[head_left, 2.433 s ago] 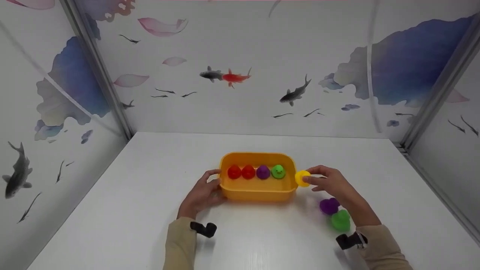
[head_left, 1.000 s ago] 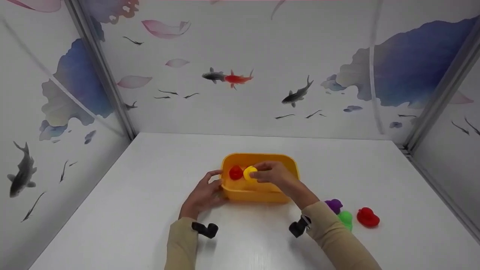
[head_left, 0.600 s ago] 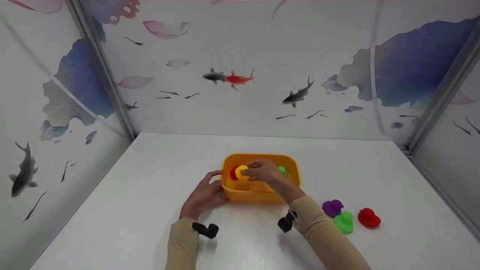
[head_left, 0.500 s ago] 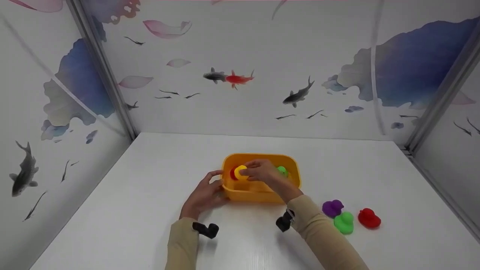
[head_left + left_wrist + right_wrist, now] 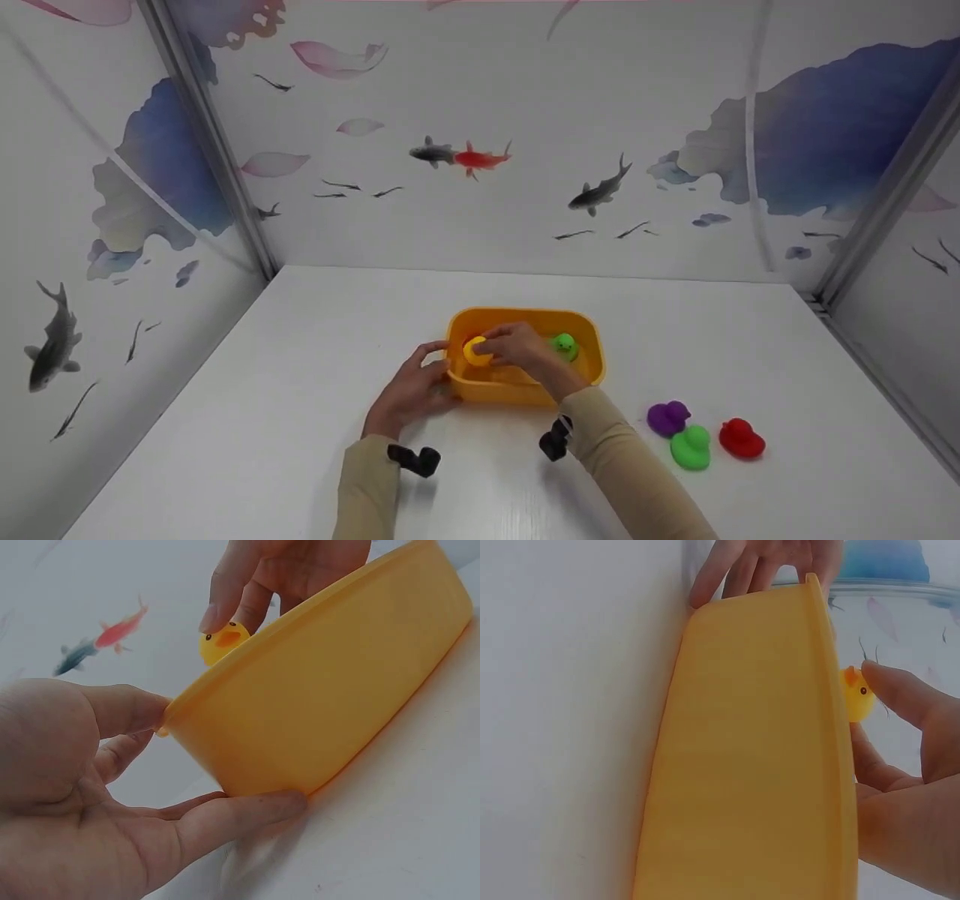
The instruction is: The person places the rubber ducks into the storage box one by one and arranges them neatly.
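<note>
In the head view an orange-yellow plastic tub (image 5: 517,391) stands on the white table. My left hand (image 5: 409,386) grips its left end; in the left wrist view the fingers are at the rim and along the bottom edge. My right hand (image 5: 521,349) reaches into the tub and pinches a yellow toy duck (image 5: 476,352) near the left end. In both wrist views the duck's head (image 5: 859,694) shows just above the rim. A green toy duck (image 5: 564,346) sits in the tub's right part. The tub's middle is partly hidden by my right hand.
On the table to the right of the tub are a purple toy duck (image 5: 667,418), a green one (image 5: 691,448) and a red one (image 5: 742,439). White walls printed with fish surround the table at the back and sides.
My right hand has carried the yellow duck from beside the tub's right end leftward and down into its left part. Red ducks seen there before are now covered. My left hand stays put.
</note>
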Demonstrator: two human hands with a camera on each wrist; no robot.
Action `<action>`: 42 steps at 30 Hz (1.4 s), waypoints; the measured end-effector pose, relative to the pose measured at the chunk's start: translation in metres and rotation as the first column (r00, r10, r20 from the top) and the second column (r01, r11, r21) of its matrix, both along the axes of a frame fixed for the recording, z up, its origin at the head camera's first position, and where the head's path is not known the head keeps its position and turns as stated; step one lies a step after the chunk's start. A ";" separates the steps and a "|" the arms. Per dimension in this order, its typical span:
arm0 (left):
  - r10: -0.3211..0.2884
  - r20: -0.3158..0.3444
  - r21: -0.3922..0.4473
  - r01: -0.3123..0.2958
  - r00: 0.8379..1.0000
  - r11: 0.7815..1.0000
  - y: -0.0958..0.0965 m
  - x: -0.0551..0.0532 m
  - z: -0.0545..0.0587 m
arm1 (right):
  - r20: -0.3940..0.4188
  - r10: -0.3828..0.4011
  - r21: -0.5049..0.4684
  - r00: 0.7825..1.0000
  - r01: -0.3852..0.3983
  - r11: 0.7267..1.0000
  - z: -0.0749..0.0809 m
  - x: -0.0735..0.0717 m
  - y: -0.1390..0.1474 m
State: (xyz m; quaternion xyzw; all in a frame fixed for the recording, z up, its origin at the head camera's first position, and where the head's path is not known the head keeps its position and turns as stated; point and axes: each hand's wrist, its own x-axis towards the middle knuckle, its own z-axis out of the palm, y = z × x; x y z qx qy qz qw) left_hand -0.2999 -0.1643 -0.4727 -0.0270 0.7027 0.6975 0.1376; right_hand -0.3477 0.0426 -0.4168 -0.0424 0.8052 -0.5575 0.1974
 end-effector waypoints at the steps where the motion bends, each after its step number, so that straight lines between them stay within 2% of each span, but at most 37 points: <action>1: 0.003 -0.002 -0.004 -0.003 1.000 1.000 0.000 0.000 0.000 | 0.005 0.005 0.007 1.000 -0.005 1.000 -0.001 0.000 -0.001; 4: 0.011 -0.010 -0.030 -0.012 1.000 0.999 0.000 -0.001 -0.001 | 0.010 0.007 0.031 1.000 -0.008 0.999 -0.004 0.000 -0.003; 11: 0.028 0.015 -0.033 -0.027 1.000 0.999 0.001 -0.001 0.000 | 0.019 -0.009 0.074 1.000 0.007 0.997 -0.010 -0.002 -0.006; 17: 0.025 -0.003 -0.087 -0.025 1.000 0.996 0.001 -0.003 0.002 | 0.002 -0.012 0.119 1.000 0.012 0.993 -0.011 0.000 -0.008; 27: 0.014 -0.006 -0.050 -0.015 1.000 0.999 0.002 -0.002 -0.001 | -0.014 -0.003 0.192 1.000 0.006 0.981 -0.014 0.004 -0.015; 32: 0.019 -0.030 -0.099 -0.022 0.999 0.995 0.001 0.000 0.000 | -0.019 0.001 0.216 1.000 0.003 0.976 -0.017 0.001 -0.019; 37: 0.018 -0.054 -0.208 -0.029 0.998 0.978 0.002 0.000 -0.002 | -0.019 -0.004 0.215 1.000 0.008 0.976 -0.019 0.000 -0.020; 42: 0.009 -0.087 -0.263 -0.032 0.996 0.964 0.002 0.000 -0.003 | -0.031 -0.002 0.235 1.000 0.010 0.972 -0.019 0.000 -0.021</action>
